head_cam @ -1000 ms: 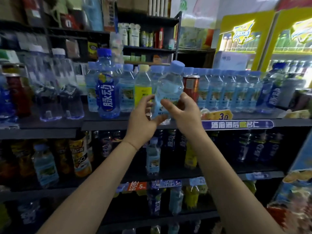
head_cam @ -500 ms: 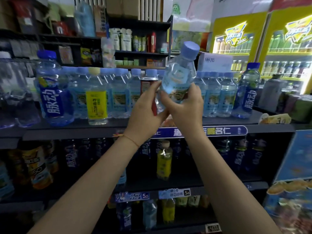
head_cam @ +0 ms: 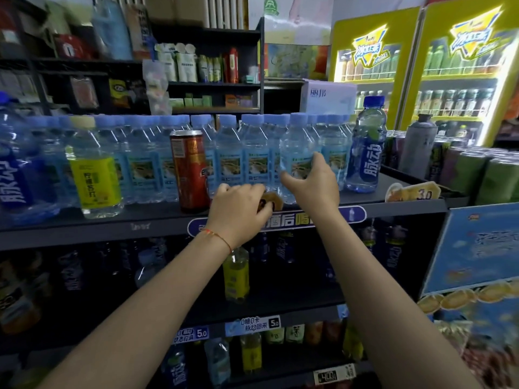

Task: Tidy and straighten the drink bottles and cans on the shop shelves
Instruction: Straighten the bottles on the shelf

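Note:
Small clear water bottles with pale blue caps stand in a row on the top shelf [head_cam: 112, 230]. My right hand [head_cam: 313, 182] grips one water bottle [head_cam: 296, 147], thumb on its left and fingers round its right; it stands upright in the row. Lower and to the left, my left hand [head_cam: 238, 210] has its fingers curled over a small orange price tag [head_cam: 271, 202] at the shelf's front edge. A red can [head_cam: 189, 169] stands in front of the row, just left of my left hand. A yellow-labelled bottle [head_cam: 94, 178] stands further left.
A dark blue drink bottle [head_cam: 365, 148] ends the row on the right, with a "3.0" price tag [head_cam: 412, 192] near it. A large blue bottle [head_cam: 14, 175] is at the far left. Lower shelves hold more bottles. Lit drink fridges [head_cam: 421, 66] stand behind on the right.
The water bottle that both hands held up tilted now stands in the row on the shelf. My left hand has left it and dropped to the price tag.

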The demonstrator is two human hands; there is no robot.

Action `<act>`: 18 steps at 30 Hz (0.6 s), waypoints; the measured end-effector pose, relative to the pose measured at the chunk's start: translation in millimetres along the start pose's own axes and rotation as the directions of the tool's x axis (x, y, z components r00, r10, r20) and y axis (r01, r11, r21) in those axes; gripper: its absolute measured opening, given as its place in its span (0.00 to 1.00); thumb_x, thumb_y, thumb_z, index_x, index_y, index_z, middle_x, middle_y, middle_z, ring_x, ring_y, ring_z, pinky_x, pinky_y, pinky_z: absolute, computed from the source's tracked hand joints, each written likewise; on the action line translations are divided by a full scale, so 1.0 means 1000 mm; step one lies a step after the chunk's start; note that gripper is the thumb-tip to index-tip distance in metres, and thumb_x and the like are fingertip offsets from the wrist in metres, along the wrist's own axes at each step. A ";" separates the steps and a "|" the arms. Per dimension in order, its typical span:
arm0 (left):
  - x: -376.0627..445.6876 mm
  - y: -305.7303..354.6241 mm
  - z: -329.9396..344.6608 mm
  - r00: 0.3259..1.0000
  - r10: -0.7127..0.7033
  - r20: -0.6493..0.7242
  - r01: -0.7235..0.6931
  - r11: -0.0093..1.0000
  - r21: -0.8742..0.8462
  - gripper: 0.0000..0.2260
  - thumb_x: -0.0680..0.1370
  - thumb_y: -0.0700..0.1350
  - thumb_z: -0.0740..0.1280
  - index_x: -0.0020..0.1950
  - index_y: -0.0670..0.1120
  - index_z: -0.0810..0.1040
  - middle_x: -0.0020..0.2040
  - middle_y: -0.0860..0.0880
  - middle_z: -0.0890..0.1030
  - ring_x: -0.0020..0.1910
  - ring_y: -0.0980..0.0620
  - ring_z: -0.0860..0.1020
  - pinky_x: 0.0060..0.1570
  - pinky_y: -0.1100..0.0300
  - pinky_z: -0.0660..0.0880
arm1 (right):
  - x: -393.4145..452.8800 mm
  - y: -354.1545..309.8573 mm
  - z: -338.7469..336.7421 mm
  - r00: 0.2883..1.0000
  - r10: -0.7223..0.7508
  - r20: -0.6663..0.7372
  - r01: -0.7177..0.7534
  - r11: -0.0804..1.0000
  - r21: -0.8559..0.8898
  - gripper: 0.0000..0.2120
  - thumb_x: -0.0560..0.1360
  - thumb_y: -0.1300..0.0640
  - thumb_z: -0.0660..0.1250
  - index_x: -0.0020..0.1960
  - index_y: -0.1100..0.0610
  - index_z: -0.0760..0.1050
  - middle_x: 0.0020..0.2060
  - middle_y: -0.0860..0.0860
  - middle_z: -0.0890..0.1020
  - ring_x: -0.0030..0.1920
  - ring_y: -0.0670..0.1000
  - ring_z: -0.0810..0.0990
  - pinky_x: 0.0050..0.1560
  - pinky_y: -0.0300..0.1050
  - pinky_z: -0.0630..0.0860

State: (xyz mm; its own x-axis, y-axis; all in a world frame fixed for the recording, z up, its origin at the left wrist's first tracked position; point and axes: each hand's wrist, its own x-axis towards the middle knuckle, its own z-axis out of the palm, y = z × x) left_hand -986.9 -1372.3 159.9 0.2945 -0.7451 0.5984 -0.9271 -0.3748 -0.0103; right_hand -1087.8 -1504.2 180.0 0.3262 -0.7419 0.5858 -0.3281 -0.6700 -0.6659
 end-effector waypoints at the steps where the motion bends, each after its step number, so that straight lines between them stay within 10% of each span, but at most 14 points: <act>1: 0.001 0.001 0.001 1.000 0.006 -0.020 -0.006 1.000 0.011 0.17 0.81 0.58 0.56 0.62 0.50 0.75 0.53 0.52 0.82 0.53 0.50 0.79 0.58 0.50 0.66 | 0.001 0.001 0.000 1.000 0.014 0.005 -0.014 1.000 -0.024 0.23 0.73 0.41 0.70 0.57 0.55 0.67 0.45 0.49 0.74 0.41 0.52 0.73 0.29 0.44 0.62; 18: 0.047 0.114 0.016 0.971 -0.144 -0.188 0.085 0.952 -0.293 0.28 0.79 0.48 0.67 0.77 0.44 0.63 0.70 0.43 0.73 0.67 0.43 0.73 0.65 0.48 0.72 | 0.033 0.068 -0.063 0.986 -0.165 0.018 0.165 0.965 -0.202 0.30 0.77 0.32 0.60 0.61 0.58 0.66 0.55 0.55 0.79 0.50 0.58 0.80 0.37 0.48 0.68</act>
State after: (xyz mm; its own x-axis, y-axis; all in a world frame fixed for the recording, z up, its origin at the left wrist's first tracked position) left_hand -1075.7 -1458.4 174.1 0.3761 -0.5659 0.7337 -0.9260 -0.2581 0.2756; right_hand -1154.8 -1576.2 183.1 0.3918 -0.6210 0.6789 -0.4424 -0.7741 -0.4528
